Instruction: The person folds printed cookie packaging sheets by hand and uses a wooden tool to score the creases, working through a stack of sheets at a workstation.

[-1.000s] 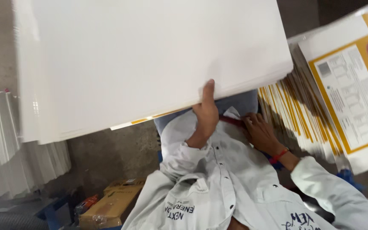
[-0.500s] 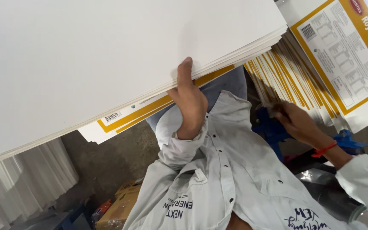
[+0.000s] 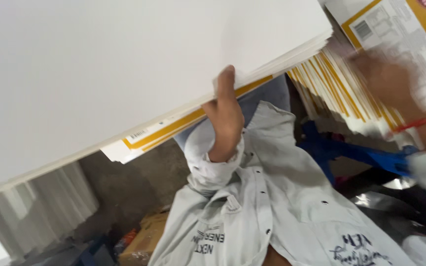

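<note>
Left hand [image 3: 227, 114] grips white sheet stack [image 3: 124, 74] (right hand [image 3: 395, 93] blurred).

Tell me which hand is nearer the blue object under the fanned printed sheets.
Right. The right hand, blurred, is over the fanned printed sheets just above the blue object; the left hand grips the white sheet stack, farther away.

A: What kind of place is shown?
B: Probably a printing or packaging workshop: a thick stack of white sheets [image 3: 124, 74], flat yellow-bordered printed cartons [image 3: 341, 83] in piles, more sheet bundles [image 3: 35, 216], and a rough concrete floor [image 3: 139, 182].
</note>
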